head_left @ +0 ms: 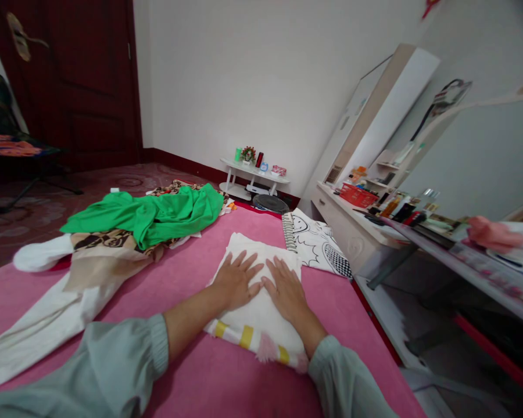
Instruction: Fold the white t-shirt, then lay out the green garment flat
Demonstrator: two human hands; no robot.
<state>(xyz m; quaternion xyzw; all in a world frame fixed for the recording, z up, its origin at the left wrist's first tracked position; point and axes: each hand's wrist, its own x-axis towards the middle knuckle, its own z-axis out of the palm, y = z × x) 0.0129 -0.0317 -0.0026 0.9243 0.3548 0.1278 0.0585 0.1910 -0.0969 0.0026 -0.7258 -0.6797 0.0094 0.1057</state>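
Both hands lie palm-down on the folded white cloth (268, 322), which rests near the middle of the pink bed (351, 331). The left hand (236, 283) covers the left part with its fingers fanned out and gripping nothing; the right hand (286, 290) is likewise flat, its fingers a little closer together. The thumbs almost meet, so the pressure probably falls on the middle of the cloth and keeps the layers flat. The bed gives a broad, soft support, and the bare space around the cloth seems to leave room for both forearms.

The patterned cloth (316, 247) lies just beyond to the right, apparently kept out from under the hands. The green garment (152, 212) lies loosely on a heap of clothes (108, 264) at the left, well apart from the folded piece.

The white cloth is a thick, roughly four-sided pad with soft, slightly uneven edges. Yellow blocks mark its near border, where a pale pink tassel (267, 347) hangs; small creases cross its surface.
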